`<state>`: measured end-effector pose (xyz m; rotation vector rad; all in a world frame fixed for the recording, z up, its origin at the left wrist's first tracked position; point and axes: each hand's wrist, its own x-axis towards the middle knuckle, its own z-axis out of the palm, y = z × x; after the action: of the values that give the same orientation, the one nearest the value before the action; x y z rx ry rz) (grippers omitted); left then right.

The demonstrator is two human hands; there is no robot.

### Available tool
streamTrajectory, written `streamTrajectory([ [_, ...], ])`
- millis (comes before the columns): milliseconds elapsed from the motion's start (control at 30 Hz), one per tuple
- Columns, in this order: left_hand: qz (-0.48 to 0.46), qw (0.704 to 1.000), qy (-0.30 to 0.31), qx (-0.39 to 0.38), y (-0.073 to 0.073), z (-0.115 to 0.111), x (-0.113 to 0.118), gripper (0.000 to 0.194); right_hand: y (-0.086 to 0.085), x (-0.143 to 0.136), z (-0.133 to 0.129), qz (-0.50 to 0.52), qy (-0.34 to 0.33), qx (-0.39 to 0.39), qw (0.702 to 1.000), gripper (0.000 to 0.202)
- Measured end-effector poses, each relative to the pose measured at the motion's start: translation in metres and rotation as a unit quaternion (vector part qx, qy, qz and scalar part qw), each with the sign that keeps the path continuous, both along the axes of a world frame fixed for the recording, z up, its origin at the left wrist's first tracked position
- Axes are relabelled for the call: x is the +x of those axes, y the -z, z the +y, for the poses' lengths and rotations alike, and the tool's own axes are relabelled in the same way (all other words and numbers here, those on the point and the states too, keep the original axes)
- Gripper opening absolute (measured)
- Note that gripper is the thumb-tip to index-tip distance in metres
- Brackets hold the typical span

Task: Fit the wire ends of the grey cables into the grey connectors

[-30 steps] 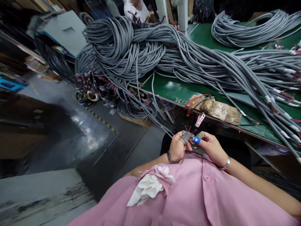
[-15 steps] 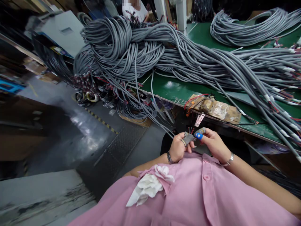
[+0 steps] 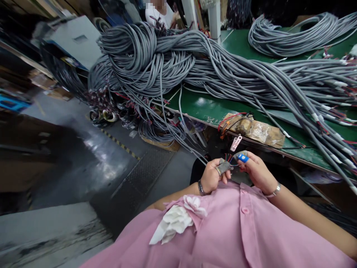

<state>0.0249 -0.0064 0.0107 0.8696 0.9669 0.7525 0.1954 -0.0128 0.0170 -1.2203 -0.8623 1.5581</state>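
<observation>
In front of my shirt, my left hand (image 3: pixel 212 175) is closed around the end of a grey cable, its thumb in a grey finger cover. Several thin coloured wires (image 3: pixel 228 156), red and green among them, fan upward out of its grip. My right hand (image 3: pixel 257 172) is closed in a pinch just to the right, with a blue wrap on the thumb and a grey cover on a finger. A thin dark wire (image 3: pixel 235 165) spans the small gap between the hands. The grey cable (image 3: pixel 192 149) trails down from the heap toward my left hand.
A large heap of grey cables (image 3: pixel 178 63) covers much of the green bench (image 3: pixel 200 106). Near the bench edge lies a taped cardboard piece (image 3: pixel 264 133), with a pink tag (image 3: pixel 236 143) hanging below. Another person (image 3: pixel 160 15) is behind the heap.
My right hand has drawn slightly away to the right, opening a gap bridged by a wire. My left hand stays almost in place, and the coloured wires look more spread.
</observation>
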Motion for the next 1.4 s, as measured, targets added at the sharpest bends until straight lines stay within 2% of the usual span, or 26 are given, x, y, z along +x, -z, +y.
streamTrajectory([
  [167,-0.001,1.000,0.012,0.009,-0.002,-0.001,0.000,0.034,-0.005,-0.006,0.000,-0.040,-0.058,0.011,0.997,0.022],
  [267,-0.007,1.000,0.014,0.008,-0.002,-0.001,-0.001,0.034,-0.003,-0.009,-0.001,-0.033,-0.045,0.017,0.998,0.019],
  [467,0.009,1.000,-0.023,-0.002,0.004,-0.001,-0.001,0.035,0.008,-0.009,-0.002,-0.006,0.019,-0.008,1.000,0.016],
  [567,0.009,1.000,-0.011,0.000,0.004,-0.001,-0.002,0.036,0.007,-0.010,-0.001,-0.001,-0.011,-0.025,1.000,0.021],
  [700,0.009,1.000,0.000,0.004,0.002,-0.001,-0.001,0.035,0.003,-0.012,-0.001,-0.025,-0.037,-0.010,0.999,0.027],
  [933,0.001,0.999,-0.038,-0.002,0.005,-0.001,-0.001,0.035,0.005,-0.015,-0.005,-0.030,0.000,-0.020,0.999,0.028],
  [1167,0.004,0.998,-0.060,0.001,0.006,0.001,-0.003,0.035,0.011,-0.007,-0.007,0.027,0.014,-0.024,0.999,0.020],
  [1400,0.004,0.999,-0.046,0.005,0.005,0.000,-0.004,0.036,0.000,0.000,-0.002,0.060,-0.008,-0.076,0.995,0.023],
])
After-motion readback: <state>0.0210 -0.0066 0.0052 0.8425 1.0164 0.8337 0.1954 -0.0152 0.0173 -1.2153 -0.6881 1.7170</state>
